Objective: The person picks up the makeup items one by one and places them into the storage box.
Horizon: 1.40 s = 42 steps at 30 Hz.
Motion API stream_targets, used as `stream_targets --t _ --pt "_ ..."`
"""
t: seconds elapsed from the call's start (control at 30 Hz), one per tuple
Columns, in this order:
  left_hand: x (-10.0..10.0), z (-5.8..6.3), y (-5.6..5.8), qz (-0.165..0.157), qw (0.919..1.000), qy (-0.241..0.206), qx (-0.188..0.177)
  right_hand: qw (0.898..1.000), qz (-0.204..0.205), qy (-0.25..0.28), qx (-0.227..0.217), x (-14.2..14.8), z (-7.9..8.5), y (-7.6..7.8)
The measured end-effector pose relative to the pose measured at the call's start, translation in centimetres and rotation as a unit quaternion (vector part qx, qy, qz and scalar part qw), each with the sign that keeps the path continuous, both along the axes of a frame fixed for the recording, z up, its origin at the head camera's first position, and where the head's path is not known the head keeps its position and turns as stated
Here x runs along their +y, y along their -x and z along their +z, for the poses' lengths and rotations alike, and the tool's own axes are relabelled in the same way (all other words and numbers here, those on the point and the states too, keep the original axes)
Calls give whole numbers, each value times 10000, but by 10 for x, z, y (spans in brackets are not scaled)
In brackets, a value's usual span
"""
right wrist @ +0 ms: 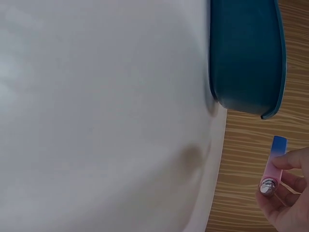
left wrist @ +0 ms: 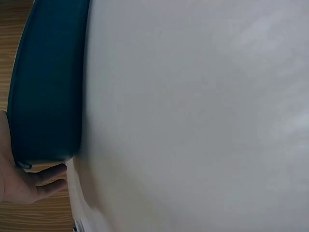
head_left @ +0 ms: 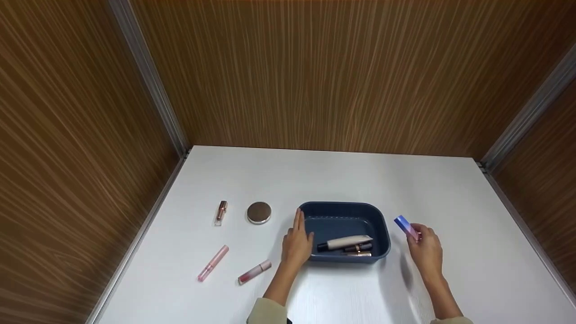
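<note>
My right hand (head_left: 426,252) pinches a small blue-to-pink stick (head_left: 406,227) between thumb and fingers, above the table right of the bin. In the right wrist view the stick's silver end (right wrist: 268,186) faces the camera. On the other side, my left hand (head_left: 297,245) holds the left wall of a dark blue plastic bin (head_left: 344,259), its fingers (left wrist: 50,174) along the outside and the thumb at the rim. Inside the bin lie a pale squeeze tube (head_left: 348,242) with a black cap and small cosmetic tubes (head_left: 358,247) partly hidden beneath it.
Left of the bin, a round compact (head_left: 259,212), a clear-and-copper lip tube (head_left: 221,213), a slim pink tube (head_left: 213,263) and a lip gloss tube (head_left: 254,272) lie apart on the white table (head_left: 333,177). Wood-grain panels (head_left: 315,81) wall in the table's back and sides.
</note>
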<state>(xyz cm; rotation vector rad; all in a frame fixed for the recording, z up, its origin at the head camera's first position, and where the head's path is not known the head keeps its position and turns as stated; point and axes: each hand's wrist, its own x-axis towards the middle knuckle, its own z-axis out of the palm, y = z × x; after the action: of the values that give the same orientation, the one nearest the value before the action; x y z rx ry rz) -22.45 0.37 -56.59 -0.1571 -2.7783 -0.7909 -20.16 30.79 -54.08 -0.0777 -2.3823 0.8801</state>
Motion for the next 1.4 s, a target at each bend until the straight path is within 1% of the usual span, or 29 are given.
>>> stream_targets --t 0.27,0.6,0.77,1.0,1.2,1.4 --pt "-1 -1 -2 25 9999 73 106 10000 44 70 5 -4 4 -3" --pt "-2 3 -2 31 10000 -12 -39 9999 67 108 -36 -6 7 -4" --pt "-2 2 -3 33 10000 1 12 9999 130 78 18 -6 8 -4" --pt "-4 2 -3 -39 9998 -15 196 9999 134 79 68 -8 8 -4" --pt "-3 1 -3 -16 9999 -39 158 9998 168 112 -8 -10 8 -5" --pt "-3 1 -2 13 9998 6 221 9997 203 128 -16 -12 11 -5"
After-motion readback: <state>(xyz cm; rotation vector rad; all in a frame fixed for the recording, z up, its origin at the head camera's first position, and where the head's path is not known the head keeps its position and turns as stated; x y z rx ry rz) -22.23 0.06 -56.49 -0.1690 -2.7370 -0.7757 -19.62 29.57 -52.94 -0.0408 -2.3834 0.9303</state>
